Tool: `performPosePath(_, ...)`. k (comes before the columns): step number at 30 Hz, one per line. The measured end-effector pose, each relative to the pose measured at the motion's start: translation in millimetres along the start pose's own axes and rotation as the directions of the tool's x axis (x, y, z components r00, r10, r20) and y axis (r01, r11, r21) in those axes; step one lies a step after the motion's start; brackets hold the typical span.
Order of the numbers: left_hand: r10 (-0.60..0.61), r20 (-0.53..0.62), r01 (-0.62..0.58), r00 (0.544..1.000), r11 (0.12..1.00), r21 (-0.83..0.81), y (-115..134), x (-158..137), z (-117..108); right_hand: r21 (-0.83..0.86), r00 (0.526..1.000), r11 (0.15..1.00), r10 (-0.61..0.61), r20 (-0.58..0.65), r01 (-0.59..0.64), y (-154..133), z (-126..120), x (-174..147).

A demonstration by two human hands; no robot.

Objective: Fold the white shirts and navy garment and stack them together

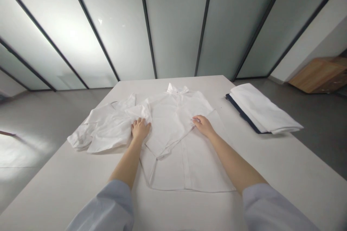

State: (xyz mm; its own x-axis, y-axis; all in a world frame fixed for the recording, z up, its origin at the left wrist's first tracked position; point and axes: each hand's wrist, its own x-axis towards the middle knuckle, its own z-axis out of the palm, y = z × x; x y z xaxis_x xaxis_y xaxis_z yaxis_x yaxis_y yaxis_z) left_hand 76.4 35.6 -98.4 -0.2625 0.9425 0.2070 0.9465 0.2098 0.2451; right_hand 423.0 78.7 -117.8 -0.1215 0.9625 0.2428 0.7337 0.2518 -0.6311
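A white collared shirt (169,126) lies flat, its collar at the far end and its hem towards me. One sleeve crosses its front diagonally. My left hand (141,128) rests palm down at the shirt's left side, fingers spread, touching white cloth. On the right half of the shirt, my right hand (204,125) has its fingers and thumb closed on the shirt's cloth near the folded sleeve. Crumpled white garments (111,126) lie beside my left hand, close against the shirt.
A white table (173,211) carries everything. At its right edge, a folded white cloth (262,108) lies on dark navy cloth (245,116). Frosted glass panels (176,25) stand behind the table. A wooden cabinet (317,74) is at the far right.
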Motion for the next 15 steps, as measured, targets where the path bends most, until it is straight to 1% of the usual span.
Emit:
performPosePath(3, -0.012, 0.001, 0.012, 1.0, 0.998, -0.055, -2, 4, 0, 0.009, 1.0, 1.0, -0.005, -0.002, 0.005, -1, 0, 0)
performPosePath(5, -0.028, -0.016, 0.025, 0.999, 0.99, -0.14, -3, 6, 0, 0.01, 1.0, 1.0, -0.007, -0.004, 0.007, -2, 0, -1)
performPosePath(7, -0.045, -0.076, 0.022, 0.996, 0.959, -0.283, -6, 8, 0, 0.01, 1.0, 1.0, -0.002, -0.006, 0.002, -2, 0, 0)
performPosePath(9, -0.12, -0.161, 0.033, 0.98, 0.886, -0.463, -12, 12, 0, 0.013, 1.0, 1.0, 0.009, -0.007, -0.009, -1, 0, 0)
performPosePath(11, -0.274, -0.212, 0.075, 0.938, 0.758, -0.648, -20, 18, -2, 0.023, 1.0, 1.0, 0.021, -0.011, -0.021, -1, 1, 0)
performPosePath(12, -0.357, -0.206, 0.096, 0.911, 0.669, -0.737, -25, 23, -4, 0.029, 1.0, 0.999, 0.026, -0.013, -0.026, -1, 1, 0)
performPosePath(14, -0.502, -0.147, 0.108, 0.853, 0.444, -0.89, -33, 37, -13, 0.04, 0.999, 0.999, 0.034, -0.015, -0.034, -2, 1, 0)
performPosePath(15, -0.548, -0.108, 0.091, 0.829, 0.323, -0.942, -36, 45, -20, 0.043, 0.999, 0.998, 0.037, -0.014, -0.037, -3, 1, 0)
